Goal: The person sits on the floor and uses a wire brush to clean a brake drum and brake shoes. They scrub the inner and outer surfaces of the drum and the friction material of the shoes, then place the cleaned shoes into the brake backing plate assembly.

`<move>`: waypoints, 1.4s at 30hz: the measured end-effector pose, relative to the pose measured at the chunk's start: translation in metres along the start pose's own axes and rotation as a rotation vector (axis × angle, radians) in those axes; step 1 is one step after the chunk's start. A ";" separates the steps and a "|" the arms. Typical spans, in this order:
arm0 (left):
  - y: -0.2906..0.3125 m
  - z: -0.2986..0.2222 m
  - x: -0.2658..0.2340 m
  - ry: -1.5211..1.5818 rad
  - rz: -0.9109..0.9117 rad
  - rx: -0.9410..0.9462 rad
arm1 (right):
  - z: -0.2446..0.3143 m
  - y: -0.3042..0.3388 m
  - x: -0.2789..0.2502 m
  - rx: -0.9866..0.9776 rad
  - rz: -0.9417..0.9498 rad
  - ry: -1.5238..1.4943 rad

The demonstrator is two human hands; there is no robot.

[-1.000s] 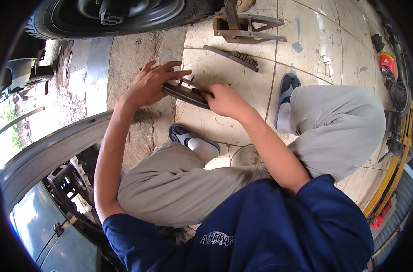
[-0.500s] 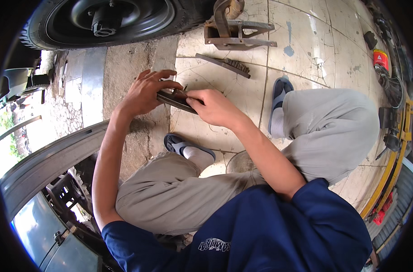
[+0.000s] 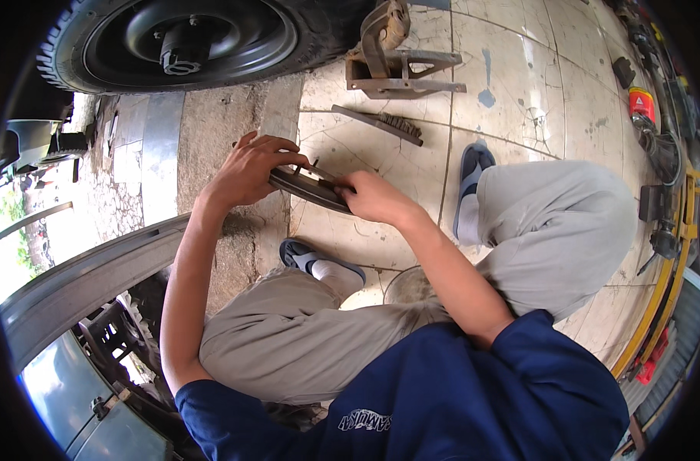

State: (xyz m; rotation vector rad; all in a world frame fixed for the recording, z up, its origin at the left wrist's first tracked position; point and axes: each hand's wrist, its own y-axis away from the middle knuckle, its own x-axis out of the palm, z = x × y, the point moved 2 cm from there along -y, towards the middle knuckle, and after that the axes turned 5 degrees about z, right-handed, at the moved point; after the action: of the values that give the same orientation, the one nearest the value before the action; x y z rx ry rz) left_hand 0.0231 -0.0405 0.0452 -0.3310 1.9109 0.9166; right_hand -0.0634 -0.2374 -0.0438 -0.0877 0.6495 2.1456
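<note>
Between my hands is a long, dark, slightly curved metal part (image 3: 313, 192) with a thin pin standing up from it. It is held above the tiled floor, in front of my knees. My left hand (image 3: 246, 170) grips its left end, with the fingers bent over the top. At the other end my right hand (image 3: 378, 200) has its fingers closed on the part's edge. The undersides of both hands are hidden. Beyond them a wire brush (image 3: 379, 124) lies on the tiles, touched by neither hand.
A rusty metal bracket with a lever (image 3: 402, 77) stands on the floor past the brush. At the upper left is a large black wheel (image 3: 188, 46). A grey metal rail (image 3: 96, 269) runs along the left. Tools and a red can (image 3: 642, 104) line the right side.
My right hand has shifted right and a little nearer along the part, so more of it shows. My left hand stays on the other end. The view has tilted slightly.
</note>
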 end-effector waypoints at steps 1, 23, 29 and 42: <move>-0.001 -0.001 -0.001 0.003 0.005 0.006 | 0.001 -0.002 -0.004 -0.042 0.004 -0.074; 0.003 0.006 0.006 0.050 -0.015 0.014 | 0.032 0.014 -0.007 -0.090 -0.076 -0.073; 0.006 0.006 0.011 0.058 -0.042 0.011 | 0.042 0.015 -0.014 -0.124 -0.068 -0.078; 0.000 0.001 0.003 0.057 0.002 -0.050 | 0.005 -0.005 -0.002 -0.156 -0.137 -0.271</move>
State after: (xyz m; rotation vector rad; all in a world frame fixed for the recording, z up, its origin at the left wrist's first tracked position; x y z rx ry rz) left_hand 0.0227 -0.0395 0.0424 -0.3878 1.9428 0.9667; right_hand -0.0578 -0.2339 -0.0410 0.0718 0.3095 2.0251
